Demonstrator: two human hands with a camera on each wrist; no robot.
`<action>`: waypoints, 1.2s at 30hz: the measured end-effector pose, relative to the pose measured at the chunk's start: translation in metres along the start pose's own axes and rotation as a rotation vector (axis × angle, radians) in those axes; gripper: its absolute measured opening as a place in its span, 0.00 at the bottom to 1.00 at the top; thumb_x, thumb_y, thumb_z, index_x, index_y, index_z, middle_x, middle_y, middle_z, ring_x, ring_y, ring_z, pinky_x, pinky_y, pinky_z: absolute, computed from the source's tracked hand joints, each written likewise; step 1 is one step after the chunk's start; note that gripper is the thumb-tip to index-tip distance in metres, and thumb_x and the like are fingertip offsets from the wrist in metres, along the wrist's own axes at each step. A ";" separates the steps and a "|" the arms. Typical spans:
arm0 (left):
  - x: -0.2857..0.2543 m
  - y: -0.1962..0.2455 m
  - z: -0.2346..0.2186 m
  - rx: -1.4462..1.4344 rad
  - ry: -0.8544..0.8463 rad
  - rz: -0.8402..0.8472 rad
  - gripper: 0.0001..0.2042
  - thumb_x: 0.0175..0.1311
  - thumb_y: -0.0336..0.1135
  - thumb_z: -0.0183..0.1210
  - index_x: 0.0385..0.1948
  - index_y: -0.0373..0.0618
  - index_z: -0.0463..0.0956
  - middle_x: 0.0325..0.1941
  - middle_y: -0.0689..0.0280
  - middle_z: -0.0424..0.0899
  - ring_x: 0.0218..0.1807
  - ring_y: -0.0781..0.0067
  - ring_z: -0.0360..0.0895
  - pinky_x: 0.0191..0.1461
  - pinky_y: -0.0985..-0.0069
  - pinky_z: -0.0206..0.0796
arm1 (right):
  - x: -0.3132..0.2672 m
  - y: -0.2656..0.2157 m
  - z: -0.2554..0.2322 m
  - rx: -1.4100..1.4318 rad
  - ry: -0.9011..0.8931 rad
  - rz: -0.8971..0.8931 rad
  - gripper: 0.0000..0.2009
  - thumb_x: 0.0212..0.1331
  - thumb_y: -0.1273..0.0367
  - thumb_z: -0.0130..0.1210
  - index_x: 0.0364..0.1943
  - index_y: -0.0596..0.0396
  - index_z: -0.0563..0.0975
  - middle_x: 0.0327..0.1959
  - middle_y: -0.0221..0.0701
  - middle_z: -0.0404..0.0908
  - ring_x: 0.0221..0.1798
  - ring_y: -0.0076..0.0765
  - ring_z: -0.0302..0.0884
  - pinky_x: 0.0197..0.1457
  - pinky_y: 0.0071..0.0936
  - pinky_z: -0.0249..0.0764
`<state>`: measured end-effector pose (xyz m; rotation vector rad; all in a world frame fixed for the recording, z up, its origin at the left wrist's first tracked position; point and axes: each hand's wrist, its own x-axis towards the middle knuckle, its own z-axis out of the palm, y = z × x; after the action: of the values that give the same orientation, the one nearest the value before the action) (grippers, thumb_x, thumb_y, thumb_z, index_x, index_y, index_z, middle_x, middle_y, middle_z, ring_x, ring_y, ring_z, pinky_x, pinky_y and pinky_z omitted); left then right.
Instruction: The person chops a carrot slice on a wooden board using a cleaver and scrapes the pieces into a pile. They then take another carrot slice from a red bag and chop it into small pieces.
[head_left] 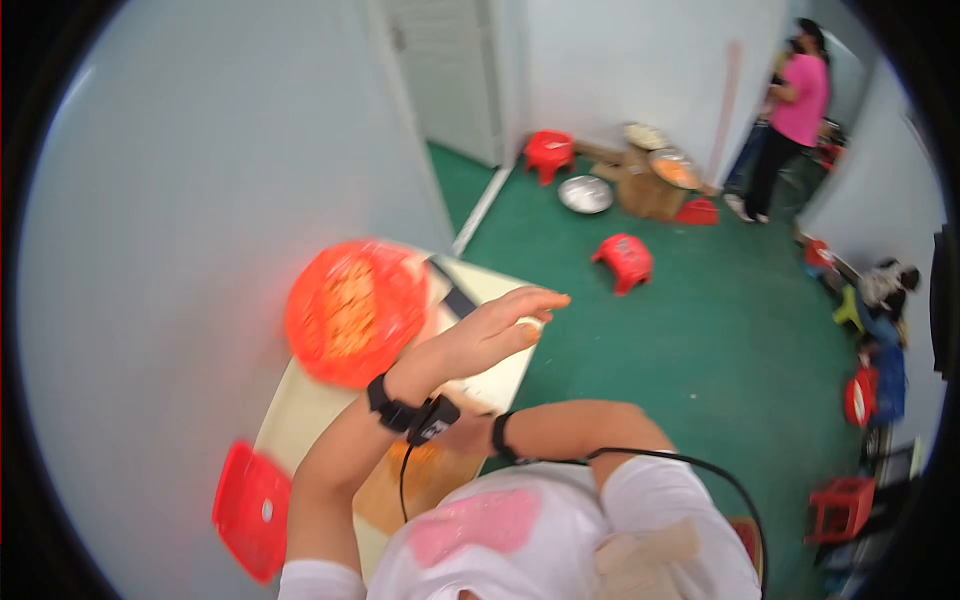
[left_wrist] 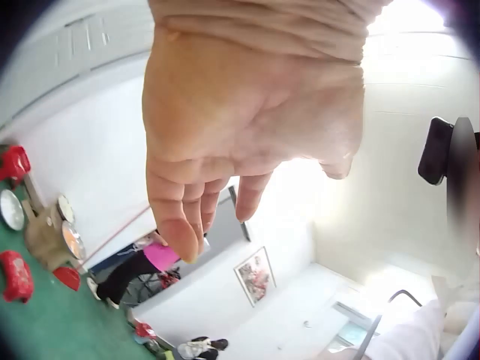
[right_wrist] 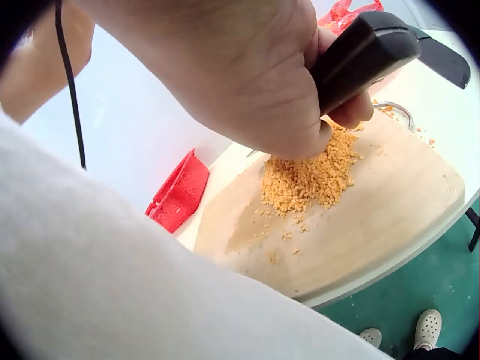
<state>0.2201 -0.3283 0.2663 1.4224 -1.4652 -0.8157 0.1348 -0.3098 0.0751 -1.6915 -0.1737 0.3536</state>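
Note:
My left hand (head_left: 490, 330) is raised over the table, orange bits on its fingertips. In the left wrist view the palm faces the camera, fingers loosely extended and nothing in them. Lower down, partly behind the left forearm, my right hand (head_left: 468, 434) grips the black handle (right_wrist: 364, 60) of a knife, whose blade is mostly hidden by the hand. Beneath that hand lies a heap of finely chopped orange food (right_wrist: 307, 184), like carrot, on a wooden cutting board (right_wrist: 390, 202). Loose crumbs are scattered around the heap.
A red basin (head_left: 305, 325) of orange pieces stands at the table's far left, against the wall. Close to it lies a dark strip (head_left: 455, 290). A red plastic container (head_left: 255, 510) is left of the board. Red stools (head_left: 625, 263) and a metal bowl (head_left: 585, 195) are on the green floor.

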 end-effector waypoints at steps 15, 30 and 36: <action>-0.205 -0.164 -0.087 0.356 0.748 -0.790 0.17 0.66 0.37 0.56 0.50 0.35 0.77 0.48 0.56 0.83 0.52 0.65 0.80 0.56 0.71 0.70 | 0.021 0.015 -0.038 -0.950 -0.138 -0.080 0.12 0.57 0.74 0.48 0.44 0.61 0.75 0.33 0.43 0.83 0.34 0.49 0.84 0.35 0.43 0.79; -0.221 -0.312 -0.172 1.263 0.489 -0.959 0.07 0.59 0.29 0.51 0.36 0.38 0.75 0.39 0.50 0.79 0.45 0.50 0.76 0.51 0.58 0.68 | 0.013 0.040 -0.039 -0.283 0.016 0.013 0.15 0.68 0.63 0.37 0.35 0.60 0.70 0.32 0.53 0.77 0.37 0.59 0.78 0.42 0.49 0.75; -0.227 -0.336 -0.167 0.993 0.875 -0.779 0.09 0.60 0.24 0.48 0.40 0.33 0.74 0.46 0.45 0.76 0.49 0.45 0.72 0.53 0.59 0.66 | 0.017 0.052 -0.046 -0.656 -0.081 -0.152 0.07 0.61 0.70 0.43 0.36 0.61 0.68 0.29 0.48 0.76 0.30 0.57 0.79 0.32 0.49 0.74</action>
<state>0.4858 -0.1221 -0.0158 2.6996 -0.5431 0.2733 0.1614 -0.3557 0.0275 -2.2923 -0.5193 0.2636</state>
